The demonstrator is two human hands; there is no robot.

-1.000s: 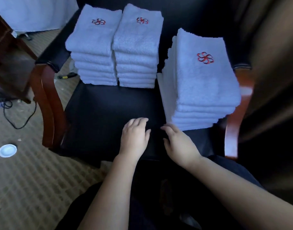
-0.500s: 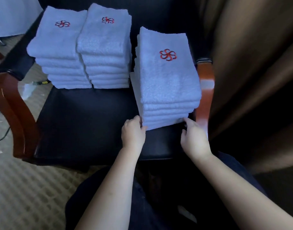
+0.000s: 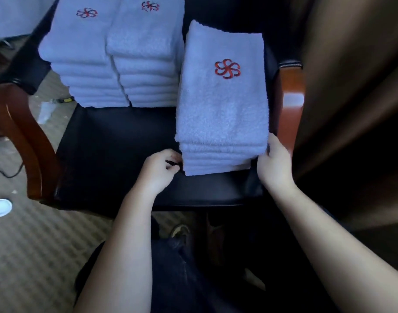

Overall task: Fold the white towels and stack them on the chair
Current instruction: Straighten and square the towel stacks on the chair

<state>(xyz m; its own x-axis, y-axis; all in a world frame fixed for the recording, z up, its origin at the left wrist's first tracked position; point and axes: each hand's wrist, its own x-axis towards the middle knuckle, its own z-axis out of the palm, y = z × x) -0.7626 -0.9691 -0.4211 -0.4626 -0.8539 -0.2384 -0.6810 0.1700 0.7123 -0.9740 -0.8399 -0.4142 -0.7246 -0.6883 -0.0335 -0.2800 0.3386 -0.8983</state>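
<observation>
1. A patterned carpet point(image 3: 35, 256) covered the floor.
2. A white round disc point(image 3: 0, 207) lay on the carpet at the left edge.
3. A black cable point(image 3: 8, 176) curved just above the disc.
4. A brown curtain point(image 3: 351, 86) hung on the right.

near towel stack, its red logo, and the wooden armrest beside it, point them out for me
near towel stack point(image 3: 223, 114), head view, middle of the top towel
red logo point(image 3: 227, 68), head view, centre of the embroidered swirl
wooden armrest point(image 3: 291, 105), head view, its glossy top face
</observation>
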